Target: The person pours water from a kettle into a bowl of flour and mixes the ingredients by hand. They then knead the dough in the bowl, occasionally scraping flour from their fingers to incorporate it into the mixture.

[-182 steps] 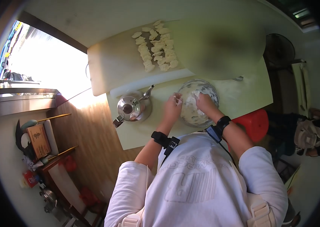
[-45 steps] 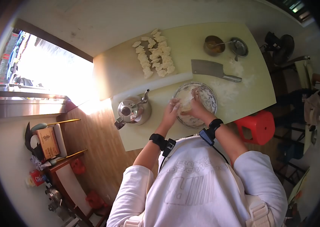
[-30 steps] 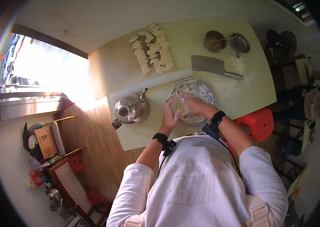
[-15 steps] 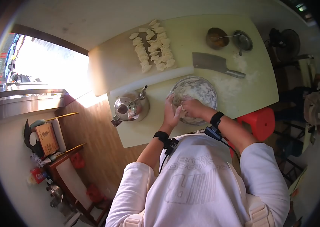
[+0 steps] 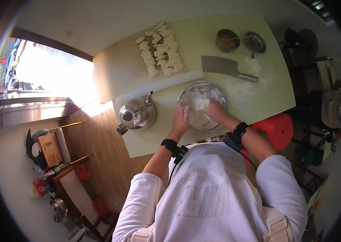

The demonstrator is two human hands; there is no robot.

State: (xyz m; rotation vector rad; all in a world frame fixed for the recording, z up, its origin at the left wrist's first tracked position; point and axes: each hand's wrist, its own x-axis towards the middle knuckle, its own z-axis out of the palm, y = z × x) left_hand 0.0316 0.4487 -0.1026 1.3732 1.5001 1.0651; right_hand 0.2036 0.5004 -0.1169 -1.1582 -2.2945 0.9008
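Right, counting from the big bowl (image 5: 219, 90) outward: 1 mixing bowl, 2 hands in it, 1 steel kettle (image 5: 136, 115) just to its left, 1 cleaver (image 5: 227, 67) lying flat just beyond it, and 2 small round dishes (image 5: 225, 39) past the cleaver at the far edge, 1 of them with a spoon handle across it. Beyond the bowl and to the left sits 1 white board (image 5: 118, 76) carrying dumplings (image 5: 158, 50) in 2 rough rows, too small and too close together for an exact count. Now the dough lump (image 5: 198, 105): it sits inside the bowl, pale, ragged and floury, with dry flour smeared up the bowl's inner wall. The left hand (image 5: 181, 117) is at the bowl's near-left rim, fingers held close together and cupped against the dough's side. The right hand (image 5: 215, 111) comes in from the near-right, fingers curled over the lump; I cannot see the fingertips themselves. There is 1 black band on each wrist, so 2 bands. The bowl stands on a pale yellow-green table (image 5: 267, 92) with loose flour dusted to the bowl's right. Right of the bowl, off the table's edge, stands 1 red stool (image 5: 273, 129). Left of the bowl, past the kettle, there is a wooden floor (image 5: 98, 141) and a bright glare of daylight.
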